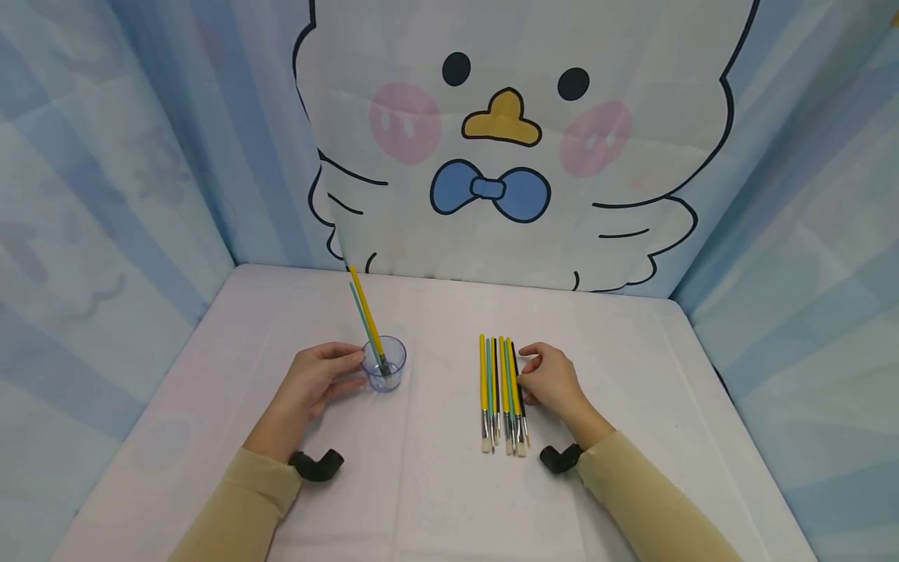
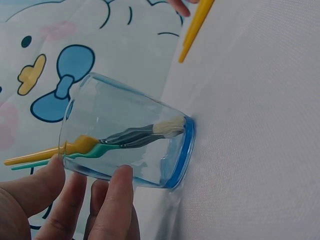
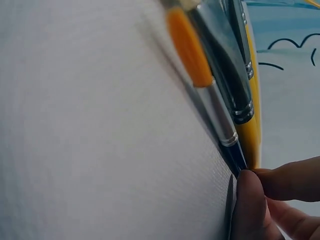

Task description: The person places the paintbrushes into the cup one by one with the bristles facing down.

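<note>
A clear bluish cup (image 1: 395, 375) stands upright on the table with two paintbrushes (image 1: 367, 312), one yellow-handled and one green-handled, leaning in it bristles down. My left hand (image 1: 312, 382) is at the cup's left side, fingertips touching its wall and the thumb near the rim in the left wrist view. Right of centre, several paintbrushes (image 1: 496, 375) with yellow, green and dark handles lie side by side, bristles toward me. At the right end of this row, my right hand (image 1: 551, 382) pinches a dark-handled paintbrush (image 3: 220, 115) with orange bristles between thumb and index finger.
A white cloth covers the table (image 1: 435, 492). Behind it hangs a curtain (image 1: 492, 250) with a cartoon bird, and blue-patterned curtains flank both sides. Black curved pieces (image 1: 318, 466) sit at both wrists.
</note>
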`<action>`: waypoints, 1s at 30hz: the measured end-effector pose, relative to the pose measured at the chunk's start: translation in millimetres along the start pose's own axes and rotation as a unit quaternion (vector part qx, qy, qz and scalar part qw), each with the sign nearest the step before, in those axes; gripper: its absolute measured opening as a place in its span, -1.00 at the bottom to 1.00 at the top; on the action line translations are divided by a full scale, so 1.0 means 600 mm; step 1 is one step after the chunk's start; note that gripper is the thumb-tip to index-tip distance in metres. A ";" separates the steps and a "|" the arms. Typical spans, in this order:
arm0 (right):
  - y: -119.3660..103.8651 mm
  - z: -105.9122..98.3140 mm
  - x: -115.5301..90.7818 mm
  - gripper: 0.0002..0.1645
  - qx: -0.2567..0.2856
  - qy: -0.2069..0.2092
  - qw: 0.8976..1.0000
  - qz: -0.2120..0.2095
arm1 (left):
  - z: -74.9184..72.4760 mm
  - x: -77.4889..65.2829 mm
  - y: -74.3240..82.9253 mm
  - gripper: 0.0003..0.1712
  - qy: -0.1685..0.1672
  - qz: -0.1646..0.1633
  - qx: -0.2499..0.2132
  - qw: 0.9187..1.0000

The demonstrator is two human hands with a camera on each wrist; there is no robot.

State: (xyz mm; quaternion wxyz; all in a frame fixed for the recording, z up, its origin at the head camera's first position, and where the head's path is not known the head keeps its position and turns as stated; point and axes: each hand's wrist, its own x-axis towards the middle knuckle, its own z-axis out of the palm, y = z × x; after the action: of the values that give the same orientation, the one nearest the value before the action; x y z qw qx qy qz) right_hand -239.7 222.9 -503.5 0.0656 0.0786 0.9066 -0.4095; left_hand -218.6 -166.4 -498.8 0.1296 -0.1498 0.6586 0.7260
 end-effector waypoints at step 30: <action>-0.023 -0.006 0.014 -0.41 -0.059 -0.026 0.997 0.049 | 0.001 -0.001 0.000 -0.51 -0.003 0.001 -0.007 1.000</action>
State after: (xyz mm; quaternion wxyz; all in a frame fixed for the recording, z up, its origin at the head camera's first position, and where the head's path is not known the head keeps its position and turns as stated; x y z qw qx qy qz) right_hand -250.7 217.3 -492.6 0.1141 0.1082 0.9222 -0.3534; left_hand -217.9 -166.0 -498.7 0.1294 -0.1479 0.6536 0.7309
